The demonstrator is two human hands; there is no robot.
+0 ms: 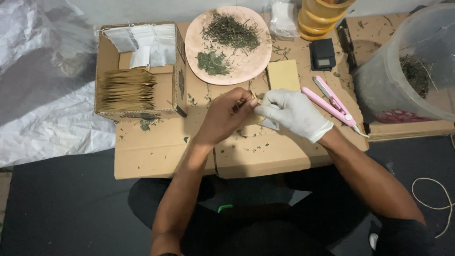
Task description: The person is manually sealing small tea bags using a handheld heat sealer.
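Observation:
My bare left hand (226,116) and my white-gloved right hand (293,113) meet over a flattened cardboard sheet (156,156). Together they pinch a small paper sachet (259,110), most of it hidden between the fingers. The left fingertips press at its top edge, and the gloved fingers grip its right side. Just beyond the hands lies a tan paper envelope (284,75). A round pink plate (256,59) with two heaps of dried green herbs sits further back.
An open cardboard box (177,90) at the left holds a stack of brown envelopes and white sachets. A pink sealing clamp (332,100) and a small black scale (323,54) lie right. Stacked yellow tubs (320,19) and a clear plastic bin (403,71) stand behind.

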